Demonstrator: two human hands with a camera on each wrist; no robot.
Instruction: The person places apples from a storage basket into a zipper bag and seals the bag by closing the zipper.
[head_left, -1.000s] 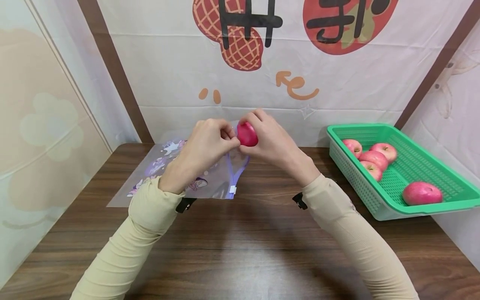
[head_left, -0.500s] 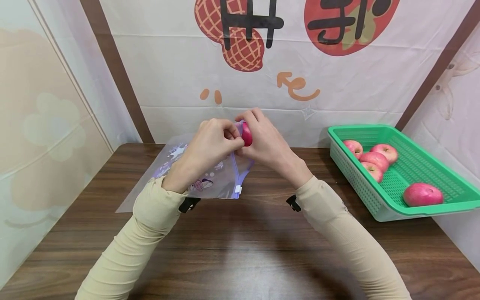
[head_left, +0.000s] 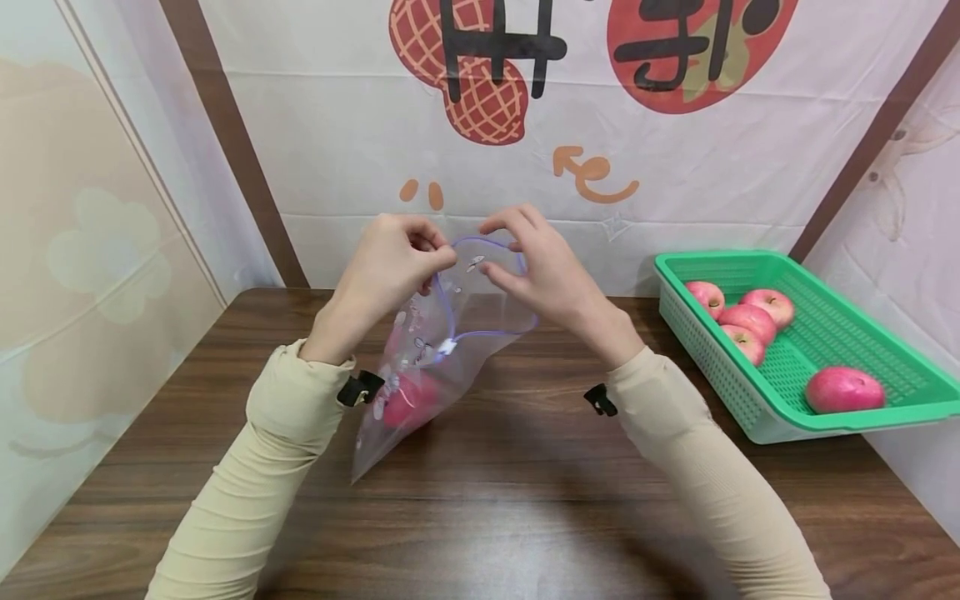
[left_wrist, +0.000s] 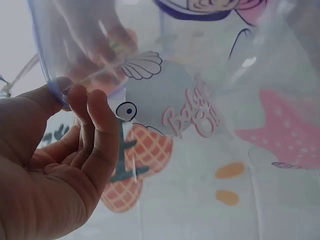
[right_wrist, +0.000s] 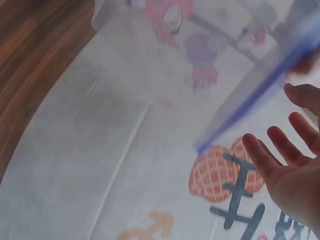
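Note:
A clear zip bag (head_left: 468,358) with cartoon prints and a purple zip edge hangs from my left hand (head_left: 397,254), mouth gaping toward the right. In the left wrist view, thumb and fingertips of my left hand (left_wrist: 75,145) pinch the bag's edge. A smooth red fruit (head_left: 408,397) lies low inside the bag, seen through the plastic. The white slider (head_left: 447,347) sits at the near corner of the mouth. My right hand (head_left: 543,271) is by the mouth's right side, holding nothing; its fingers are loosely bent and apart, as the right wrist view shows too.
At the right stands a green basket (head_left: 877,350) holding several pink-red apples (head_left: 748,321) and a larger oval red fruit (head_left: 845,389). The brown wooden table (head_left: 525,500) runs up to a printed white cloth wall (head_left: 337,150) behind; more cloth hangs at both sides.
The red fruit has left my right hand and dropped to the bottom of the bag. The bag now hangs downward with its mouth wide; my hands have moved apart.

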